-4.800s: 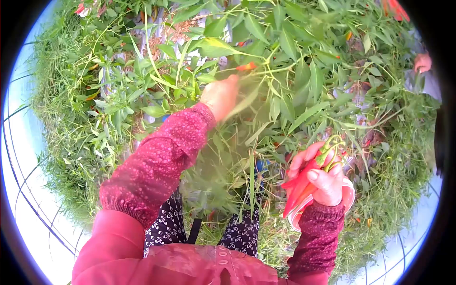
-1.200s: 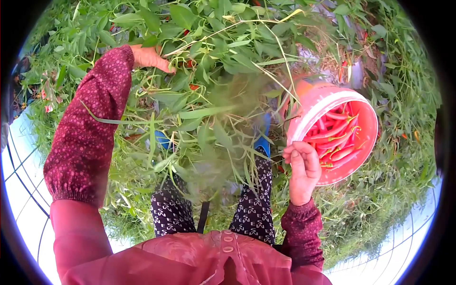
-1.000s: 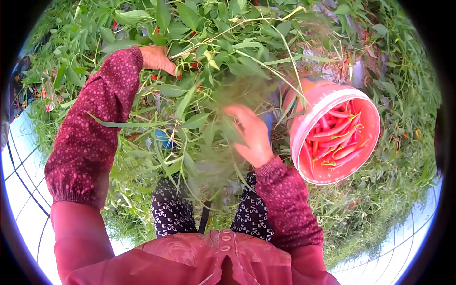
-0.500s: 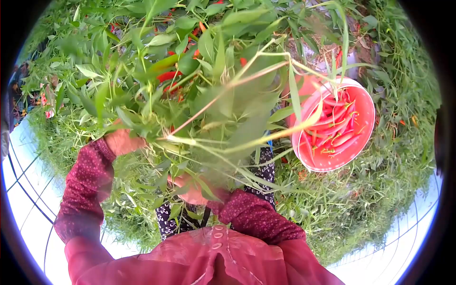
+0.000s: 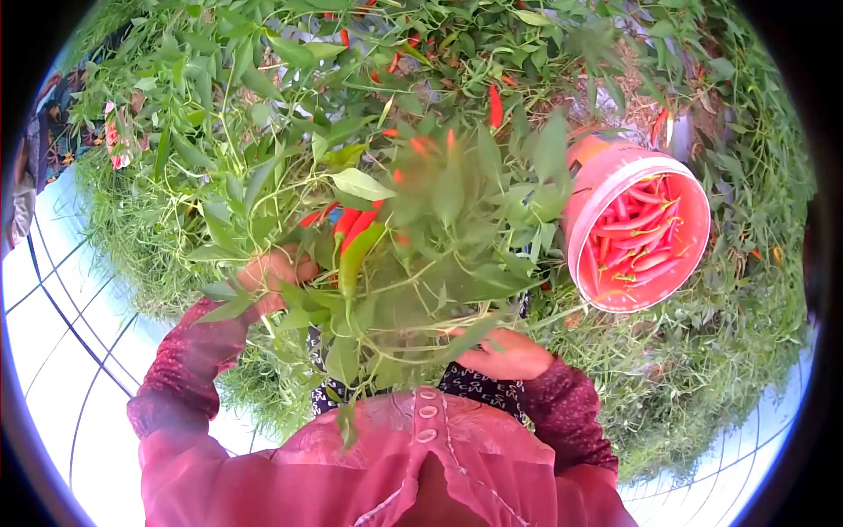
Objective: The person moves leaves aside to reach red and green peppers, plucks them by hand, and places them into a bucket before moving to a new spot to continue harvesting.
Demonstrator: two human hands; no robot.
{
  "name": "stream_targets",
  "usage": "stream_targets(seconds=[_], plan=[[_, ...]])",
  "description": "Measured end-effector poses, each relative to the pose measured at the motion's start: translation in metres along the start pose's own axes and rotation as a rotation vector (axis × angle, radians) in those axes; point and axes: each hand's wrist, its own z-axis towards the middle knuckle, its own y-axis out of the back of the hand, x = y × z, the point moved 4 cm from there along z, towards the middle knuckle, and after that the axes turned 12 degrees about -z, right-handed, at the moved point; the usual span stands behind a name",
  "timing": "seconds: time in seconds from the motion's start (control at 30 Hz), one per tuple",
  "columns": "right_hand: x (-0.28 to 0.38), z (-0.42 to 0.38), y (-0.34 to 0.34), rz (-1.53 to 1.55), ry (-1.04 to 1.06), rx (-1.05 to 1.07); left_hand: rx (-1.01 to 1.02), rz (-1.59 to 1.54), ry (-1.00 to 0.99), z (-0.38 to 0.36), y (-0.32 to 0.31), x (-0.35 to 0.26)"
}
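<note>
A leafy chili plant branch [image 5: 360, 184] fills the space between my hands, with its near leaves blurred. My left hand [image 5: 274, 274] is closed around it, fingers curled among the leaves. Just right of those fingers hang red chilies [image 5: 356, 224] and a long yellow-green chili [image 5: 356, 262]. My right hand [image 5: 505, 353] is lower, in front of my body, its fingers bent around thin stems of the plant and partly hidden by a leaf. Red chilies [image 5: 637, 228] lie inside the pink bucket [image 5: 606, 176], which is tilted toward me at the right.
Dense chili plants [image 5: 527, 39] with more red fruit spread ahead. A red chili [image 5: 496, 107] hangs beyond the branch. Pale sheeting with dark lines [image 5: 70, 325] lies at the left. At the far left edge, part of a grey sleeve [image 5: 22, 211] shows.
My right hand has moved right, and my left hand a little right and down. The branch has shifted, bringing red and yellow-green chilies into view. The bucket appears slightly farther right.
</note>
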Motion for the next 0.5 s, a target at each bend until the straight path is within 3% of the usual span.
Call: stream_targets(seconds=[0.03,0.07,0.1,0.13,0.17,0.2,0.23,0.27,0.33,0.37,0.4,0.43,0.47,0.5], plan=[[0.001,-0.009,0.010,0.018,0.155,0.025,0.160,0.738,-0.112,0.001,0.016,-0.002],[0.017,-0.015,0.027,0.009,0.156,0.106,0.324,1.479,-0.213,-0.004,0.025,0.004],[0.028,-0.025,0.045,-0.036,0.043,0.139,0.218,0.893,-0.079,-0.008,0.016,0.016],[0.034,-0.029,0.054,0.291,0.099,-0.110,0.205,0.881,-0.078,-0.009,0.016,0.022],[0.044,-0.026,0.067,0.638,0.092,-0.222,0.356,0.368,-0.008,-0.008,0.011,0.028],[0.042,-0.020,0.086,0.634,0.069,-0.320,0.494,-0.151,0.059,-0.008,0.008,0.032],[0.048,-0.006,0.095,0.607,0.080,-0.556,0.514,-0.438,0.112,-0.009,0.010,0.038],[0.057,0.012,0.098,0.504,0.107,-0.703,0.504,-0.450,0.108,-0.012,0.009,0.042],[0.063,0.044,0.091,-0.355,0.311,-0.822,0.559,-0.451,0.060,-0.015,0.001,0.045],[0.050,0.054,0.072,-0.534,0.235,-0.763,0.862,-0.648,0.155,-0.015,-0.006,0.049],[0.034,0.064,0.054,-0.717,0.161,-0.703,0.857,-0.656,0.154,-0.010,0.002,0.053],[0.017,0.062,0.035,-0.752,0.071,-0.532,0.665,-0.477,0.012,-0.001,0.015,0.057],[0.012,0.050,0.021,-0.750,0.067,-0.517,0.467,-0.298,-0.119,0.005,0.028,0.059],[0.001,0.039,0.006,-0.664,-0.075,-0.370,0.482,0.321,-0.245,0.005,0.032,0.057]])
